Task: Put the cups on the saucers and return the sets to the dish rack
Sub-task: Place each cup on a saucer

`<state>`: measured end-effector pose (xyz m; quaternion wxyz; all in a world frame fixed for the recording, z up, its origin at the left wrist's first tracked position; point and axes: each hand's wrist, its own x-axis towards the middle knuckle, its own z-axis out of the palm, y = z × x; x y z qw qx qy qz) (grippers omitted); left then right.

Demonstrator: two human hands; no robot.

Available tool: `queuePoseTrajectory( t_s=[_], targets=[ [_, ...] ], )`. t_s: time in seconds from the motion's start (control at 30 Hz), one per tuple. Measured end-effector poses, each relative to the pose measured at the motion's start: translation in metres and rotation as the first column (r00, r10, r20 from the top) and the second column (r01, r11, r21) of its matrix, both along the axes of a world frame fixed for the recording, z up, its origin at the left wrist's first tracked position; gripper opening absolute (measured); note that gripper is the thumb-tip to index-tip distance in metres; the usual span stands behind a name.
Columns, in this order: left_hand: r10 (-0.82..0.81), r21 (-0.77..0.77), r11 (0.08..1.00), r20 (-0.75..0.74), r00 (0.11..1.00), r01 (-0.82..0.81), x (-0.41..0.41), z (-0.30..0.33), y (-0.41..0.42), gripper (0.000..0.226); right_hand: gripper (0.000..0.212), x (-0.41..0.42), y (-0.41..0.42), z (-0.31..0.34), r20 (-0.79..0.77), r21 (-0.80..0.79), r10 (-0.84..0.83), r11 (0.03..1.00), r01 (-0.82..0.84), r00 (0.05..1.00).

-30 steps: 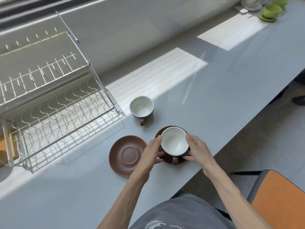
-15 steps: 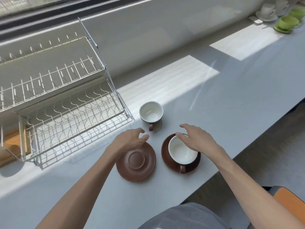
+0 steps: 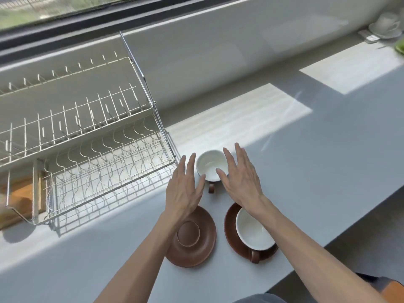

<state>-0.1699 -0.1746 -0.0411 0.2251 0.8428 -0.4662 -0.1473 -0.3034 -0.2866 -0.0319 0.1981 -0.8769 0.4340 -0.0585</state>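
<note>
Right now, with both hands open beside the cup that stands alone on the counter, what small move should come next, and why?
Probably close both hands on the loose white-lined brown cup. The left hand and right hand flank it, open. The bare brown saucer has no cup, while the other brown saucer has one.

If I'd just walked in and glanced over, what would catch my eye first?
Probably the two open hands, left hand and right hand, flanking a white-lined cup on the grey counter. Nearer the person lie an empty brown saucer and a cup already on its saucer. At left stands an empty wire dish rack.
</note>
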Motion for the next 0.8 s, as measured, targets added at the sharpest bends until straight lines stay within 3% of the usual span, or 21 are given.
queuePoseTrajectory(
  t_s=[0.07, 0.13, 0.2, 0.27, 0.37, 0.53, 0.7, 0.8],
  targets=[
    [0.061, -0.035, 0.997, -0.194, 0.979, -0.069, 0.000, -0.003, -0.007, 0.068, 0.066, 0.005, -0.002, -0.002, 0.054, 0.109, -0.040, 0.993, 0.034, 0.998],
    [0.146, -0.015, 0.986, -0.416, 0.898, -0.167, 0.001, -0.005, -0.015, 0.071, 0.068, 0.010, -0.005, -0.004, 0.112, 0.269, -0.112, 0.960, 0.078, 0.987],
    [0.244, 0.044, 0.956, -0.665, 0.706, -0.290, 0.002, -0.002, -0.023, 0.068, 0.069, 0.014, -0.010, -0.006, 0.134, 0.432, -0.201, 0.893, 0.126, 0.970],
    [0.278, 0.088, 0.923, -0.828, 0.487, -0.376, 0.003, 0.000, -0.029, 0.051, 0.066, 0.017, -0.015, -0.008, 0.130, 0.573, -0.303, 0.800, 0.178, 0.944],
    [0.266, 0.110, 0.915, -0.889, 0.373, -0.389, 0.003, 0.005, -0.031, 0.027, 0.061, 0.018, -0.022, -0.010, 0.123, 0.658, -0.389, 0.721, 0.218, 0.913],
    [0.298, 0.164, 0.898, -0.909, 0.291, -0.408, 0.005, 0.007, -0.029, 0.036, 0.073, 0.017, -0.022, -0.011, 0.147, 0.714, -0.459, 0.663, 0.227, 0.876],
    [0.324, 0.190, 0.884, -0.908, 0.265, -0.428, 0.002, 0.015, -0.018, 0.029, 0.074, 0.014, -0.010, -0.007, 0.167, 0.747, -0.467, 0.635, 0.198, 0.868],
    [0.316, 0.175, 0.889, -0.903, 0.289, -0.424, 0.003, 0.018, -0.004, 0.041, 0.078, 0.012, 0.001, -0.004, 0.180, 0.761, -0.472, 0.622, 0.182, 0.863]
  ],
)
